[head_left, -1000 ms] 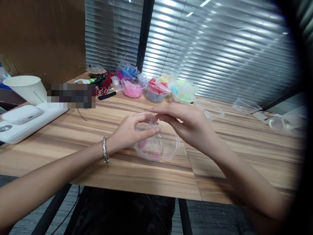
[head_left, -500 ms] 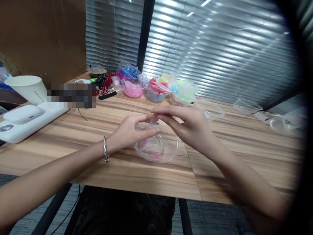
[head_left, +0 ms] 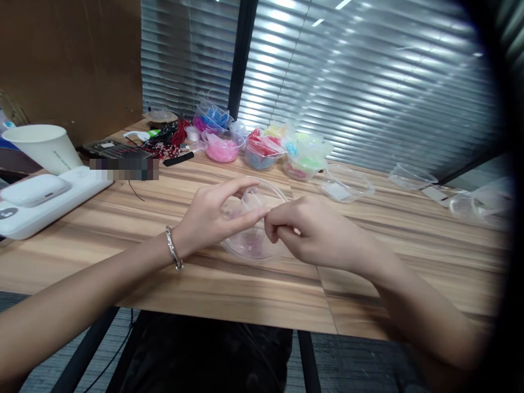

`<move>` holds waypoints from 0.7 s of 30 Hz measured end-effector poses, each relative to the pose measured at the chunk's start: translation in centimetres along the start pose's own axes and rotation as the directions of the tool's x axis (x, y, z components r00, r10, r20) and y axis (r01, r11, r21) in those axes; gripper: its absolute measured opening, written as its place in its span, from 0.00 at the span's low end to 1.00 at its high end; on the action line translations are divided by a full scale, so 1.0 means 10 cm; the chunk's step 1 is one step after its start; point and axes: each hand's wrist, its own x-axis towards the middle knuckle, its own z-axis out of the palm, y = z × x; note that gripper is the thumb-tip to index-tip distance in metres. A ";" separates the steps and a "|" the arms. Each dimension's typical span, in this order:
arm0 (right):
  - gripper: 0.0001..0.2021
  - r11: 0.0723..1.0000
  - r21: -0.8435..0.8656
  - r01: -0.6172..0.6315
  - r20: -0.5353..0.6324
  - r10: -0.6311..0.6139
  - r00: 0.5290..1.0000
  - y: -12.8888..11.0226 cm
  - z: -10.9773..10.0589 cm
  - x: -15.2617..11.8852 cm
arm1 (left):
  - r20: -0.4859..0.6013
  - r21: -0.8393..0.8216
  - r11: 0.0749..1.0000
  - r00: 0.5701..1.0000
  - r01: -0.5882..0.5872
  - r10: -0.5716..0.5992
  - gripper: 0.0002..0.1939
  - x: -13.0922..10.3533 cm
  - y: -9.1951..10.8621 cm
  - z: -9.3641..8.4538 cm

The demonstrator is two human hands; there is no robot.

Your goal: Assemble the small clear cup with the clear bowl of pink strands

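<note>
**Both hands at a clear plastic bowl**

The left hand [head_left: 208,218] holds the clear bowl [head_left: 254,240] tilted on the wooden counter [head_left: 164,273], fingers spread around its rim. The right hand [head_left: 311,232] is curled shut beside it, fingertips pinched together at the bowl's edge; what they pinch is too small to tell. Farther back stand bowls of coloured pieces [head_left: 262,150], and a paper cup [head_left: 43,146] at far left.

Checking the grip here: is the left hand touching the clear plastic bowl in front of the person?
Touching. The head view shows the left hand with its fingertips laid on the rim of the clear bowl.
</note>
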 end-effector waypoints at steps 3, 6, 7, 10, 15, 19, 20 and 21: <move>0.10 0.992 -0.118 -0.036 0.023 0.039 0.999 0.00 0.13 0.03 | -0.015 0.052 0.994 0.996 -0.093 0.094 0.25 -0.03 0.00 0.00; 0.09 0.994 -0.106 -0.019 0.020 0.021 1.000 0.01 0.24 0.06 | -0.031 0.089 0.985 0.988 -0.151 0.154 0.33 -0.06 -0.03 0.02; 0.09 0.995 -0.093 -0.021 0.028 0.024 0.999 0.01 0.26 0.07 | -0.054 0.095 0.978 0.980 -0.185 0.191 0.36 -0.07 -0.06 0.03; 0.11 0.998 -0.057 0.012 0.104 -0.006 0.995 0.02 0.31 0.08 | -0.119 0.099 0.937 0.931 -0.335 0.346 0.44 -0.07 -0.13 0.07; 0.12 0.995 0.046 0.087 0.191 -0.095 0.977 0.05 0.37 0.05 | -0.124 0.168 0.835 0.829 -0.525 0.546 0.48 -0.05 -0.21 0.10; 0.13 0.999 0.052 0.006 0.166 -0.014 0.986 0.06 0.39 0.05 | -0.141 0.174 0.800 0.789 -0.575 0.598 0.55 -0.05 -0.24 0.12; 0.14 0.999 0.047 -0.004 0.161 -0.003 0.987 0.07 0.38 0.06 | -0.149 0.168 0.803 0.790 -0.572 0.595 0.56 -0.05 -0.24 0.12; 0.14 0.999 0.036 -0.009 0.152 0.004 0.988 0.08 0.38 0.06 | -0.158 0.165 0.806 0.791 -0.569 0.591 0.56 -0.05 -0.24 0.13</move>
